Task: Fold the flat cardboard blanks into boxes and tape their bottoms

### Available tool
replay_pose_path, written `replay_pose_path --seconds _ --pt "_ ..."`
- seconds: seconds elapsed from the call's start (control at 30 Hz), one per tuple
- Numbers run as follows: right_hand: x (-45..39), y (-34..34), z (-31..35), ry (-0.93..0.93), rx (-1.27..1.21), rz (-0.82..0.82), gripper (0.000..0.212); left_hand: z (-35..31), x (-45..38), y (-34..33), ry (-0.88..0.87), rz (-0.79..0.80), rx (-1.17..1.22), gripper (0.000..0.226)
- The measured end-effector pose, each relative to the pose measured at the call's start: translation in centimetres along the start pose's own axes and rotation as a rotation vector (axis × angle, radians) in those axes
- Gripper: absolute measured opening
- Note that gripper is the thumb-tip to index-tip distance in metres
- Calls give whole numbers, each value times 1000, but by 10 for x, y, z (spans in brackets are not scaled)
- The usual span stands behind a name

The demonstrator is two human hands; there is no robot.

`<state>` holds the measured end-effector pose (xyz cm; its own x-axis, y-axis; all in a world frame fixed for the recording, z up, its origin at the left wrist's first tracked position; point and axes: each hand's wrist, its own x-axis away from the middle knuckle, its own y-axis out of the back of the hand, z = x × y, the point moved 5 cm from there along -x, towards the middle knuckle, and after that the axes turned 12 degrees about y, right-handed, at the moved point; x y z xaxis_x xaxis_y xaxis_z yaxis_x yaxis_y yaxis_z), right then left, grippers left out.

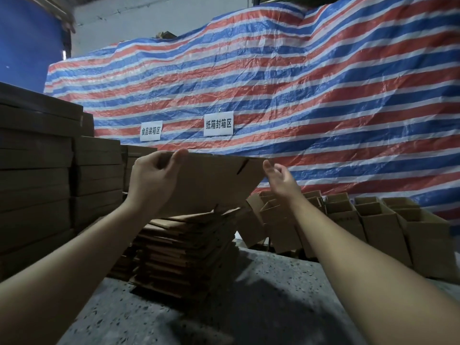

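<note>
The left hand (154, 178) grips the upper left corner of a flat cardboard blank (211, 180), thumb in front over the top edge, fingers curled round the edge. The right hand (278, 176) is spread, fingers relaxed, at the blank's upper right corner; whether the fingertips touch the cardboard cannot be made out. The blank's lower left portion is hidden behind the left hand and wrist.

The blank is held upright in the air between both hands, above a stack of flat blanks (184, 247). Its long axis runs left to right, with the top edge nearly level and the right side slanting down toward the stack. A flap slit shows near the upper right.

The stack stands on a speckled floor (261, 295). Folded boxes (373, 220) sit to the right, partly hidden by the right forearm. Bundled cardboard (37, 170) is piled at left, cut off by the frame. Behind hangs a striped tarp (298, 83) bearing two paper signs (218, 123).
</note>
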<state>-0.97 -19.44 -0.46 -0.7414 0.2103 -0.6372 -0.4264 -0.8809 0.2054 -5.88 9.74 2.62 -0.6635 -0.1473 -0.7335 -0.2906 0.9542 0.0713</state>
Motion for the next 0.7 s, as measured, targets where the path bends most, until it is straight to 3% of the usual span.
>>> replay_pose_path --seconds 0.13,0.23,0.3,0.37,0.43,0.6,0.7 --pt "0 29 28 56 -16 -61 84 -12 -7 -4 170 -9 119 49" --pt "4 54 45 101 -76 -97 75 -22 -10 -12 270 39 191 76" --pt "10 67 54 117 -127 -130 50 -28 -9 -21 332 46 229 69" --pt "21 82 61 125 -153 -194 40 -31 -7 -32 398 33 294 51" --pt "37 99 64 108 -106 -262 44 -30 -3 -47 477 39 362 46" --pt "93 150 43 -31 -34 -353 48 -18 29 -105 641 158 385 59" --pt "122 177 31 -112 28 -420 55 -11 54 -144 702 233 389 46"
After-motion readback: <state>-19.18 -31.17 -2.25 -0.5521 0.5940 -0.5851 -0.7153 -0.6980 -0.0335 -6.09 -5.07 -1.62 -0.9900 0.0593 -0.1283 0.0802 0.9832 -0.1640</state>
